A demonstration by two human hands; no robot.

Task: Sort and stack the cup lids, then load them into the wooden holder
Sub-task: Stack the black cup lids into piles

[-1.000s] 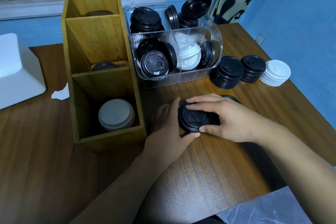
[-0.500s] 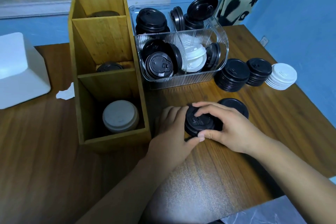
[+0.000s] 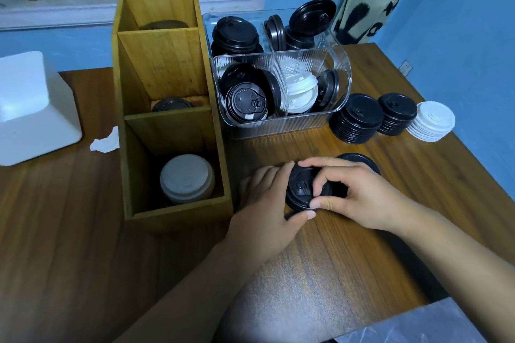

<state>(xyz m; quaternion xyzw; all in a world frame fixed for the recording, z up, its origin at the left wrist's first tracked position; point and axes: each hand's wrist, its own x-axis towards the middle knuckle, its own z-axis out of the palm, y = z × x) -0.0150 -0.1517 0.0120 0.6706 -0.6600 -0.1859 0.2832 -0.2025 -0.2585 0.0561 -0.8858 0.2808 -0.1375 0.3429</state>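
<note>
- The left hand (image 3: 264, 206) cups the black lid stack (image 3: 302, 189) from its left side. Its fingers (image 3: 282, 174) curve round the far rim and the thumb is tucked at the near edge.
- The right hand (image 3: 365, 198) reaches in from the right. Its fingers (image 3: 334, 167) are curled over the top lid, and the thumb pinches the near rim.
- The stack is low at the worktop (image 3: 334, 259), just right of the wooden holder (image 3: 125, 131). I cannot tell whether it rests there or is slightly lifted.
- The holder's front compartment holds a pale lid stack (image 3: 186, 178). A dark lid (image 3: 171, 104) shows in the middle one.
- Behind the hands, a clear bin (image 3: 278, 127) holds jumbled black and white lids.
- To the right of the bin stand a large black stack (image 3: 358, 118), a smaller black stack (image 3: 397, 113) and a white stack (image 3: 432, 121).
- A single black lid (image 3: 359, 160) lies flat just behind the right hand.
</note>
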